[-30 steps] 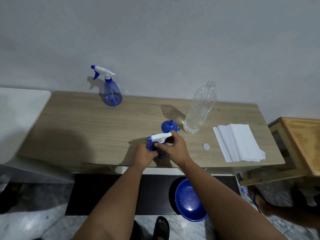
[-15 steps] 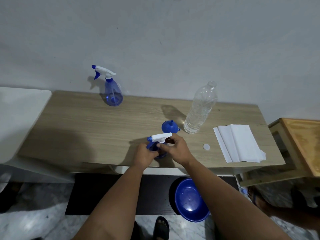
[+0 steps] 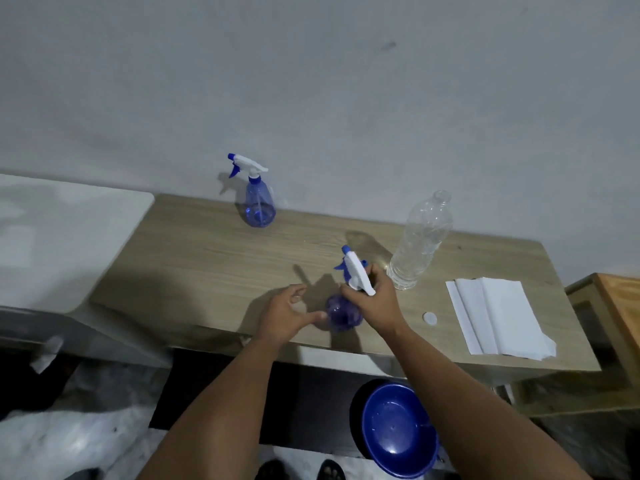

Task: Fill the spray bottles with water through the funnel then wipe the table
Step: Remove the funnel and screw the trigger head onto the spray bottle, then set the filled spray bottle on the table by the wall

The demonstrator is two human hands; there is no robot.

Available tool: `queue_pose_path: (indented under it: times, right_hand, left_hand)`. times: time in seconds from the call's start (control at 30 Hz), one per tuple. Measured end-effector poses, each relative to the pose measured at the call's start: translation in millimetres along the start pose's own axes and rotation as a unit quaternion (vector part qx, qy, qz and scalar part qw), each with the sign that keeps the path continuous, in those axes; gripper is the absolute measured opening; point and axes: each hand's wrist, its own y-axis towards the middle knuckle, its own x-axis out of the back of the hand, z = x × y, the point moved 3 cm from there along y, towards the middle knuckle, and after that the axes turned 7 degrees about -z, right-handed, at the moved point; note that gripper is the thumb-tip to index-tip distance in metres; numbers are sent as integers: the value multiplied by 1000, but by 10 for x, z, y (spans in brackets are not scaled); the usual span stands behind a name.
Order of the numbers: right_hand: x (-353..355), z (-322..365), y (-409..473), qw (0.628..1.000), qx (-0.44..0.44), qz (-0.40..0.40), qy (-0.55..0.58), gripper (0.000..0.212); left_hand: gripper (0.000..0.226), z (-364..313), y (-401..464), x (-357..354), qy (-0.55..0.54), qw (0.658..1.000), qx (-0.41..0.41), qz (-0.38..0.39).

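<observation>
Table (image 3: 207, 258) carried everything — paper towels (image 3: 498, 317) at 3 o'clock, clear water bottle (image 3: 420, 242) at 1, far spray bottle (image 3: 259, 202) at 11. Near spray bottle (image 3: 341, 315) sat center-front; right hand (image 3: 375, 301) gripped its trigger head, left hand (image 3: 282, 315) had relaxed fingers, thumb touching the body. White cap (image 3: 429, 318) lay at 3, beside the towels.

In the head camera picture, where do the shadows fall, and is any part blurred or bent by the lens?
Head view: dim, bluish light; the far spray bottle throws a shadow left onto the wall, and the hands darken the table just beyond them. The near spray bottle looks slightly soft under the right hand. The wide lens bows the table's edges.
</observation>
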Motion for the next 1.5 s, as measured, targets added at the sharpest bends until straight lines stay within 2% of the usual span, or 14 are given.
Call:
queue_pose_path:
  times: [0.17, 0.3, 0.37, 0.5, 0.73, 1.07, 1.2, 1.37, 1.47, 1.5]
  right_hand:
    - [-201, 410, -21, 997, -55, 20, 43, 21]
    - [-565, 534, -80, 994, -63, 88, -14, 25]
    - [-737, 542, -143, 988, -88, 121, -34, 19]
    - [-1088, 564, -333, 975, -96, 177, -95, 12]
    - [-1705, 579, -533, 957, -89, 227, -160, 27]
    - [-1984, 623, -531, 959, -123, 202, -159, 26]
    - [-2022, 597, -468, 966, -119, 180, -144, 38]
    - [-2035, 638, -476, 962, -120, 191, -152, 27]
    - [-2034, 634, -489, 959, -117, 198, -165, 11]
    - [-2037, 626, -490, 959, -111, 200, -167, 12]
  left_hand:
    - [74, -91, -41, 740, 50, 994, -17, -101]
    - [74, -132, -180, 1228, 65, 982, -23, -175]
    - [75, -73, -252, 1419, 72, 977, -19, -198]
    - [90, 111, -368, 1734, 79, 966, -21, -246]
    - [83, 254, -403, 2089, 95, 964, -2, -248]
    - [83, 446, -290, 2303, 64, 968, 16, -242]
    - [80, 470, -245, 2317, 51, 970, 21, -238]
    - [77, 433, -222, 2285, 33, 971, 25, -237]
    - [77, 433, -235, 2289, 38, 970, 23, -238]
    - [78, 438, -239, 2291, 38, 970, 24, -237]
